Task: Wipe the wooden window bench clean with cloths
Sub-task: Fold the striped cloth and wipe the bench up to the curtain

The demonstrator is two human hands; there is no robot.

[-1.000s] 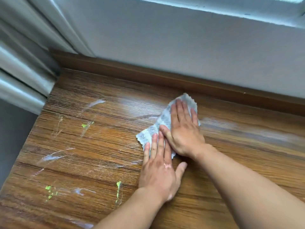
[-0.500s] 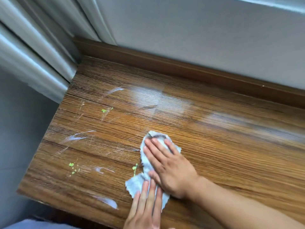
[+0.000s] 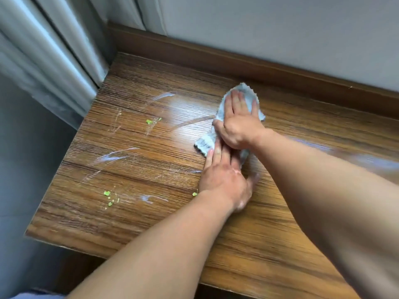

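Now, cloth: one pale grey-white cloth (image 3: 248,100) with a pinked, zigzag edge lies crumpled and stretched lengthwise on the counter, toward the rear and right of centre.
Counter: brown wood-grain bench top (image 3: 280,229), glossy, grain running left to right; a lighter smeared sheen shows left of the cloth.
Right hand: the right hand (image 3: 239,124) lies palm down with fingers spread flat on the far part of the cloth, pressing it to the wood, not curled around it.
Left hand: the left hand (image 3: 224,178) lies flat too, fingers straight and close together, fingertips on the near end of the cloth, just under the right hand's wrist edge.
Marks: thin white streaks (image 3: 116,155) curve across the left half of the counter.
Crumbs: small bright green bits (image 3: 109,198) sit near the front left, with more (image 3: 149,121) farther back and one speck beside the left wrist.
Back trim: a dark wooden strip (image 3: 259,70) runs along the rear edge under a plain pale wall (image 3: 280,29).
Curtain: grey folded fabric (image 3: 47,52) hangs at the left end.
Containers: none in view.
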